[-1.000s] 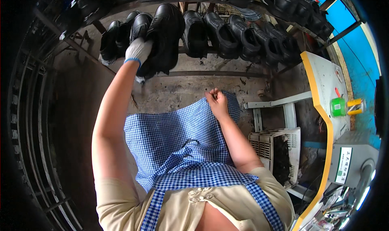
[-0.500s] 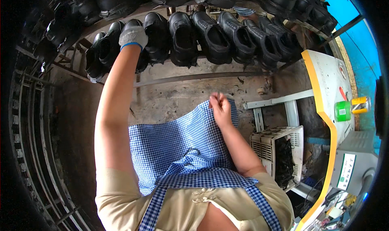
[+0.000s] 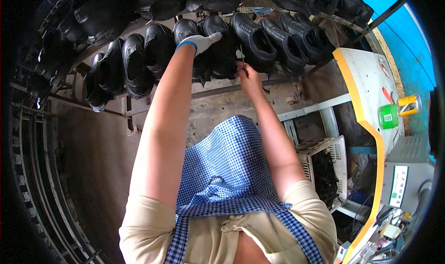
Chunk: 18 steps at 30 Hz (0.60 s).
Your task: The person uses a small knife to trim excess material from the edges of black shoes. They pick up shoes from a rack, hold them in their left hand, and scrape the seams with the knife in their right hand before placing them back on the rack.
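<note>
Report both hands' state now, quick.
Left hand: gloved, at a black shoe; whether it grips cannot be told.
Right hand: closed, holding a slim tool.

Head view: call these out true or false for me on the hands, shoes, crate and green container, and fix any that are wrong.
1. The left hand wears a white glove. True.
2. The right hand is gloved too. False: it is bare and holds a thin tool.
3. Several black shoes stand side by side in a row. True.
4. The pale crate is on the person's left. False: it is on the right.
5. The green container is on a white, yellow-edged bench. True.
</note>
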Motion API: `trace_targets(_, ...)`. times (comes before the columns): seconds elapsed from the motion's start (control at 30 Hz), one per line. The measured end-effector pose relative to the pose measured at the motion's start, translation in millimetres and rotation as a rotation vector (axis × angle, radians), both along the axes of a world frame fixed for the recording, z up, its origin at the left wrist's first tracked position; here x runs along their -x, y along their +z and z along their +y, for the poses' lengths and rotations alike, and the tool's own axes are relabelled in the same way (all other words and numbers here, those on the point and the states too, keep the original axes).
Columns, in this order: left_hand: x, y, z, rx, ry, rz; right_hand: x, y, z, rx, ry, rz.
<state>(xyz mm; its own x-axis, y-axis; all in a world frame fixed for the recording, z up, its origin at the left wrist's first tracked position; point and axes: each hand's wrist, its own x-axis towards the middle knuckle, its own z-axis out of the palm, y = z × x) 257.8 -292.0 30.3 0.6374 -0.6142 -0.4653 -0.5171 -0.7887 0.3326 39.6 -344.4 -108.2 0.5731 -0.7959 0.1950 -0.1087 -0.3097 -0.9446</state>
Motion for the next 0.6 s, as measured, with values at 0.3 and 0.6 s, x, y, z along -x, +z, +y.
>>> trace_targets(0.3, -34, -64, 1, -0.089, -0.211, -0.232, 37, 55, -36, 0.390, -0.207, 0.450)
trace_targets(0.6, 84, 14, 71, 0.777, 0.574, 0.908, 66, 97, 14, 0.168, -0.189, -0.426)
